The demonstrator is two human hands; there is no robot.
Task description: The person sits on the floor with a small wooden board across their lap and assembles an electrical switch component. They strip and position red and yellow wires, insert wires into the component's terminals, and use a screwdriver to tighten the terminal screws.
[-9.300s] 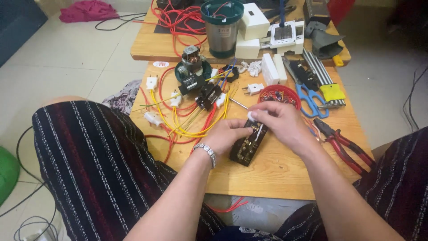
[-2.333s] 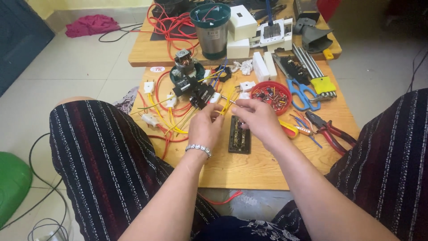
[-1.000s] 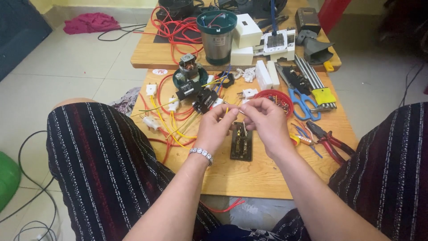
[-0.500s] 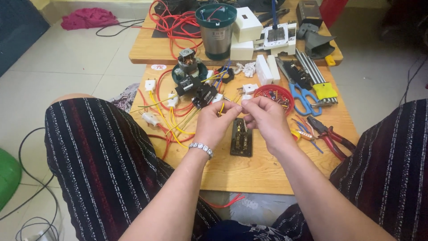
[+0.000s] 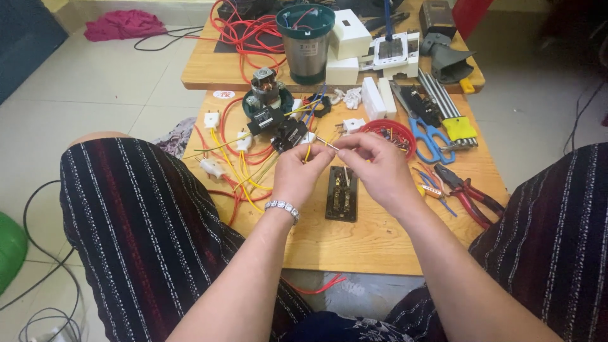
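My left hand [image 5: 299,172] and my right hand [image 5: 373,166] meet above a small wooden table [image 5: 380,244], both pinching the end of a thin yellow wire [image 5: 308,152] between fingertips. A bracelet sits on my left wrist. Directly below my hands lies a black socket block [image 5: 342,194] with brass contacts, flat on the table and untouched. The yellow wire runs left to a tangle of red and yellow wires [image 5: 237,168] with white plugs.
A small motor [image 5: 266,88] and black parts sit at the table's far left. A red bowl [image 5: 391,135], blue scissors [image 5: 428,137] and red pliers [image 5: 472,197] lie right. A second table [image 5: 209,69] behind holds a metal canister [image 5: 305,41], white boxes and red cable. My knees flank the table.
Earlier my hands held the black socket block; it now lies on the table. My hands rose and came together on the yellow wire, staying nearly still over the last second.
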